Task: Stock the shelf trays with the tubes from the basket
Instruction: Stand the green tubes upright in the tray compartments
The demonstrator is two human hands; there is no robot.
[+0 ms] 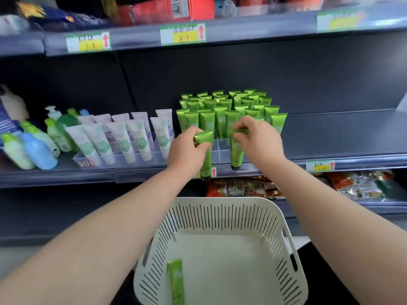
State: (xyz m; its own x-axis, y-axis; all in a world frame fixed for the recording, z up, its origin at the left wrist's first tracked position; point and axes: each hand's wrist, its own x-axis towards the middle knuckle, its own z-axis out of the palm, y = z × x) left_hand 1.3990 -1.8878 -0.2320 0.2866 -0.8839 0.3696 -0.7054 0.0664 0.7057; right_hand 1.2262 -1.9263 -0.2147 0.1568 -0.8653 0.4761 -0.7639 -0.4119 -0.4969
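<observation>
setting: shop aisle with dark shelving; the middle shelf (343, 137) carries the stock, and price tags (182, 34) sit on the rail above it.
shelf trays: a clear divided tray (221, 148) stands at the shelf front. its rear cells are packed with upright green tubes (224, 113), crimped ends up; the front cells beside the hands look unfilled.
left grip: the left grip (187, 150) is clamped, thumb against fingers, on the crimped top of the left tube (206, 167). that tube hangs cap down in front of the shelf edge, not yet in a cell.
right grip: the right grip (258, 139) is pinched together on the crimped end of the right tube (236, 154). its cap is low at the tray's front wall; whether it already sits in a cell cannot be told.
why held so: gripping the flat crimp probably lets the cap lead into a narrow cell, and it matches how the stocked rows stand.
basket: the white slotted basket (222, 201) is below the arms; one last tube (176, 280) lies flat on its floor by the left wall.
progress: nearly done by my reading, with two tubes in hand and one left to fetch.
neighbours: pale tubes (123, 139) fill the tray to the left, small bottles (37, 148) stand further left, and snack packets (242, 188) lie on the shelf beneath.
</observation>
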